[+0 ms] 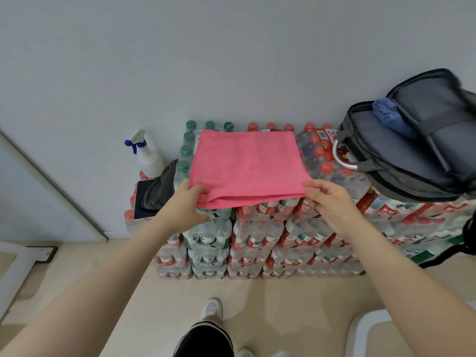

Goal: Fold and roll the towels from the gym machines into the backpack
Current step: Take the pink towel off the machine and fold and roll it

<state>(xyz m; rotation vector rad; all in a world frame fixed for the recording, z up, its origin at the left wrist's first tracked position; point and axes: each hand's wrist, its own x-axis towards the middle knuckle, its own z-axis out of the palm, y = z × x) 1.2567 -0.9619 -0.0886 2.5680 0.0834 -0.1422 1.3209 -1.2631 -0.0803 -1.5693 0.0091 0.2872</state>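
My left hand (189, 202) pinches the near-left corner of the pink towel (246, 167), and my right hand (332, 199) pinches the near-right. The towel lies folded in 2 layers on the stacked water bottle packs (257, 238), left of the open backpack (412, 161). To roll well, I should keep both edges level and tight.

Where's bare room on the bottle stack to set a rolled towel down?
Bare caps show between the pink towel and the backpack, and a thin strip behind the towel by the wall. Crowded left: spray bottle, grey cloth, phone. The backpack fills the right end.
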